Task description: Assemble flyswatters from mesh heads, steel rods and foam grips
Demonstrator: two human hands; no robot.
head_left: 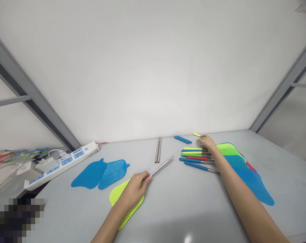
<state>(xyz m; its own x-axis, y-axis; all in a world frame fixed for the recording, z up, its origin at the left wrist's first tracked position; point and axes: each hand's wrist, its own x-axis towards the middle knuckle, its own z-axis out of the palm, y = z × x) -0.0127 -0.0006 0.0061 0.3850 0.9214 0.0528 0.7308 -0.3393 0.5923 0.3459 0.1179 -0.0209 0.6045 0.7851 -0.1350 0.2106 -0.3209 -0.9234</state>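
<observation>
– So, what do the hands have hold of?

– Well, the left hand [139,185] is closed round the near end of a metal rod [163,165], where it meets a yellow-green mesh head [132,212]; its fingers cover the joint, so I can't tell how firmly it's seated; the right hand [206,141], reaching far right, has its fingers closed on one end of a yellow grip [196,135].

– And that piece, how complete is it?

– Partly, I'd say; head and rod are together near the middle of the surface [178,199], but the rod's far end is bare; the grip is well apart from it.

– Anything finished?

– Yes; to the right lies a pile of swatters [237,162], several with coloured handles on, pointing left.

– What's left, then?

– Apparently two more sets; two bare rods [158,150] lie at the far middle, blue grips [182,139] just right of them by the wall, and two blue heads [113,173] overlap on the left, near the power strip [78,154].
</observation>
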